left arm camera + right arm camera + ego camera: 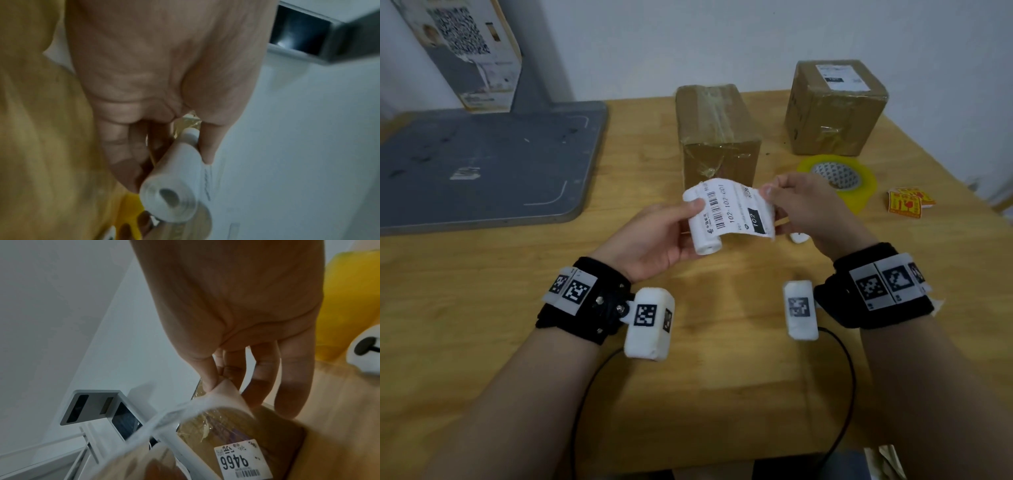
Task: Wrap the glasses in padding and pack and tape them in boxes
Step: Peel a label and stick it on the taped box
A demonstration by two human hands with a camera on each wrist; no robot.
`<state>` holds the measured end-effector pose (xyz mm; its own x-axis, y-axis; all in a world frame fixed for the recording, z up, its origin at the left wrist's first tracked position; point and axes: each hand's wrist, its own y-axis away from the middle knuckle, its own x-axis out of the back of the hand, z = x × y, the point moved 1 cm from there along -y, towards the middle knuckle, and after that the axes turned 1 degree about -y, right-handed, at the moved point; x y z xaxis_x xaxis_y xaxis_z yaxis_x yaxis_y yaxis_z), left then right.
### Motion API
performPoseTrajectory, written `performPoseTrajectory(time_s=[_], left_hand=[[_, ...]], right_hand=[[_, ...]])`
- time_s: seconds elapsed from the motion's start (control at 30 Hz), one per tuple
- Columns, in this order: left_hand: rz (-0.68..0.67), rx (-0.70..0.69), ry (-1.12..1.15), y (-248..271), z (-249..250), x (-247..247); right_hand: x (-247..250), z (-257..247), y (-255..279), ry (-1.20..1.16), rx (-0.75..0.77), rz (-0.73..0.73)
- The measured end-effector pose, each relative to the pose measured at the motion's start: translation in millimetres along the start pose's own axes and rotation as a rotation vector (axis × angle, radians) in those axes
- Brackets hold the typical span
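My left hand point(671, 228) grips a white roll of shipping labels point(703, 226), thumb on top; the roll's hollow end point(169, 194) faces the left wrist view. My right hand point(787, 198) pinches the corner of the unrolled label point(748, 212), printed with a barcode and "102", between thumb and forefinger point(207, 381). Just beyond the hands stands a taped cardboard box point(717, 133) with no label on top. A second taped box point(835, 106) at the back right carries a white label, also seen from the right wrist point(240, 457). No glasses or padding show.
A yellow-edged roll of clear tape point(837, 178) lies right of the hands, with red-and-yellow stickers point(907, 202) further right. A small white object point(799, 237) sits under my right hand. A grey metal base plate point(482, 161) covers the table's left; a tall carton point(472, 51) stands behind it.
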<state>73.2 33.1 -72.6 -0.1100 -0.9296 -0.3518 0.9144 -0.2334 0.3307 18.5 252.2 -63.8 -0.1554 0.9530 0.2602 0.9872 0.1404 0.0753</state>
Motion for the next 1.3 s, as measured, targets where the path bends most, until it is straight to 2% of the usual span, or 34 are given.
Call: performPoseTrajectory(time_s=[0.1, 0.17, 0.27, 0.37, 0.47, 0.73, 0.93, 1.3], left_hand=[[0.048, -0.06, -0.241, -1, 0, -1], [0.072, -0.106, -0.357, -1, 1, -3], [0.112, -0.188, -0.502, -1, 2, -9], [0.133, -0.248, -0.557, -1, 5, -12], [0.097, -0.25, -0.6, 2, 8, -14], [0.071, -0.232, -0.522, 8, 10, -13], [0.107, -0.195, -0.464, 6, 5, -20], [0.182, -0.155, -0.332, 1, 1, -31]], right_hand=[[3, -1, -1, -0.009, 0.03, 0.051], [3, -6, 1, -0.049, 0.104, 0.047], [-4, -23, 11, 0.04, 0.237, -0.103], [-15, -31, 14, 0.151, 0.261, -0.283], [-18, -28, 9, 0.289, 0.282, -0.305], [-11, -15, 4, 0.324, 0.422, -0.283], [-10, -16, 9, 0.238, 0.273, -0.356], [-20, -20, 13, 0.315, 0.37, -0.193]])
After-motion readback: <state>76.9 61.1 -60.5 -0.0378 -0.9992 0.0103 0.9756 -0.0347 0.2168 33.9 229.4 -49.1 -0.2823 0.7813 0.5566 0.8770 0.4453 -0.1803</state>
